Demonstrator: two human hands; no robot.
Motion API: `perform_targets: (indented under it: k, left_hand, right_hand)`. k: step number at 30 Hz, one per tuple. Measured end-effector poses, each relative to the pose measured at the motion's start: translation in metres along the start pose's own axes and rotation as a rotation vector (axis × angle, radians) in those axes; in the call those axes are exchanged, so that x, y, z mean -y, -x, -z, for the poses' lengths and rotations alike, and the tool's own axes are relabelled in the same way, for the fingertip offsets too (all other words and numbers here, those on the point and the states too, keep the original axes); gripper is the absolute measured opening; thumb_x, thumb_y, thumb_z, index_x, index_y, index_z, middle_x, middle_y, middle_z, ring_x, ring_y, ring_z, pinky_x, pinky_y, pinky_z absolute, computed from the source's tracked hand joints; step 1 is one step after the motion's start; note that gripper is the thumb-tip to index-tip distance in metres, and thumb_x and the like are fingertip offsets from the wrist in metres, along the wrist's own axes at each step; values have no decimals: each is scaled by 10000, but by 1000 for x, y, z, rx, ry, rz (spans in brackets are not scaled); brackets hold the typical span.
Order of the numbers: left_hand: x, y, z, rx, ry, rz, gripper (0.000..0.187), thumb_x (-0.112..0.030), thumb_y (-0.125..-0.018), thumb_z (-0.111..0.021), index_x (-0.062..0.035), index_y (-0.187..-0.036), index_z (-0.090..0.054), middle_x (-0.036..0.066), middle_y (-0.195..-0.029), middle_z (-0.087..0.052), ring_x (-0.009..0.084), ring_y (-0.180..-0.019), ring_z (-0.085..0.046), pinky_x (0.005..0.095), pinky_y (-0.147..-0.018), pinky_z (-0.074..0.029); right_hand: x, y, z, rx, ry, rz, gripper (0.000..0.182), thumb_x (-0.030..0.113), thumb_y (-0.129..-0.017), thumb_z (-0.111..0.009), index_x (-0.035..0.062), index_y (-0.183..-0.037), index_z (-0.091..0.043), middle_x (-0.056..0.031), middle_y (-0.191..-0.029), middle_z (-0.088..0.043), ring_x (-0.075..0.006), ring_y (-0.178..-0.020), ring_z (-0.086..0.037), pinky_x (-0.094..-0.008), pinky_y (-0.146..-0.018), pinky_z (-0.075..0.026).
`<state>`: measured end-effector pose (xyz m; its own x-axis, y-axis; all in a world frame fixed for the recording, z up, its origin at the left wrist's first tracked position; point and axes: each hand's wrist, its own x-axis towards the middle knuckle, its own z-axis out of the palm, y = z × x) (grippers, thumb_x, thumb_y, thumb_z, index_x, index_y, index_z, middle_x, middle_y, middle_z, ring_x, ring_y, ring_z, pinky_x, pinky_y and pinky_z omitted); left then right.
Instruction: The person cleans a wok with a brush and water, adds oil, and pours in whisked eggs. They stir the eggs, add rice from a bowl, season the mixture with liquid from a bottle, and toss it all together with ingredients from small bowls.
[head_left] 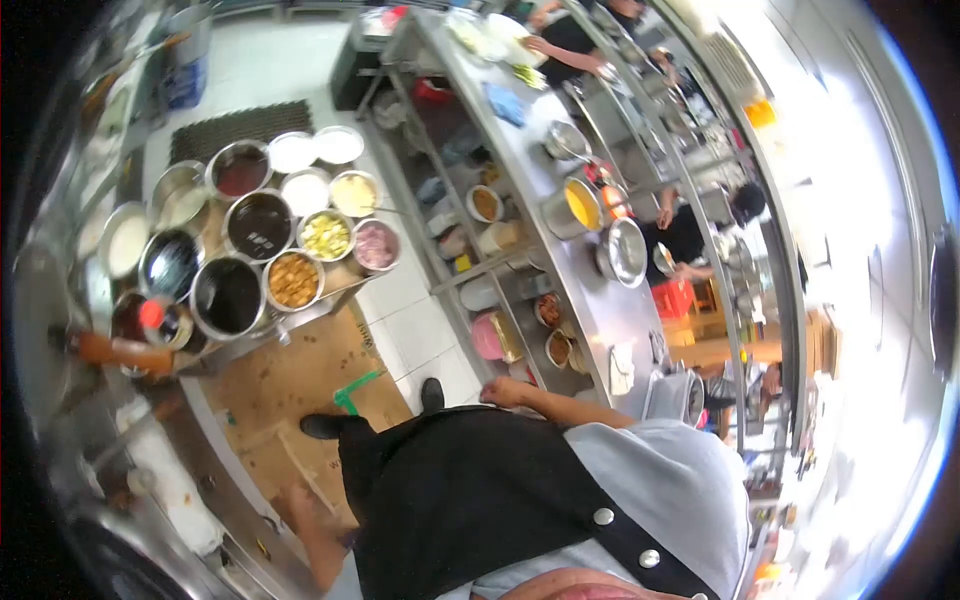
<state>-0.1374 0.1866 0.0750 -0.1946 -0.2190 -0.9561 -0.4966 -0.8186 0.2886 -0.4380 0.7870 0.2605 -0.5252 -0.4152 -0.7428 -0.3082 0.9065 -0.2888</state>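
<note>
My left hand hangs low beside my left hip, blurred by motion. Its fingers are too smeared to read, and nothing shows in it. It is nearest to the metal counter front on the left. My right hand is by my right side, close to the steel shelf unit, with loosely bent fingers and nothing visible in it. Ahead on the left, a metal stand carries several round pots, among them dark liquid, brown chunks, pale green-yellow pieces and pinkish pieces.
A steel worktable runs along my right, bearing a metal bowl and a pot of yellow liquid. Beyond it work other people, one with a dark sleeve. Flattened cardboard covers the floor underfoot. A dark mat lies farther ahead.
</note>
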Motion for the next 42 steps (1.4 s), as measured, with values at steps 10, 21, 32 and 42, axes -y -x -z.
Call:
perform_targets:
  k: [10,21,32,42]
  left_hand:
    - [110,124,-211,455,-626,-112,599,-438,-1032,-593,-96,-1503,-452,149,-1496,-483,325,-1297,-543,425,-1084,-448]
    - [158,226,-260,269,-800,-256,553,-414,-1043,-590,-68,-1460,-486,148,-1427,-544,312,-1252,-577,422,-1060,-471]
    - [177,299,-371,510,-836,-337,511,-391,-1053,-587,-39,-1418,-520,147,-1358,-605,299,-1208,-610,419,-1037,-493]
    - [108,404,-453,732,-100,-437,395,-344,-1054,-598,-67,-1334,-575,92,-1208,-672,242,-1089,-667,420,-918,-560]
  right_hand:
    - [-6,67,125,-426,-130,36,408,371,-940,-670,38,-1173,-706,-193,-1076,-721,-359,-1027,-682,-446,-912,-534]
    - [-232,403,458,-1845,228,-613,659,404,-854,-770,191,-1443,-566,-281,-1478,-468,-480,-1280,-521,-576,-1040,-463]
    - [-273,369,466,-2062,52,-76,104,127,-784,-695,65,-861,-726,-143,-1041,-701,-328,-987,-669,-431,-867,-533]
    - [71,176,133,-1077,-256,1079,227,205,-904,-672,85,-1086,-738,-165,-1120,-722,-386,-1030,-675,-476,-881,-550]
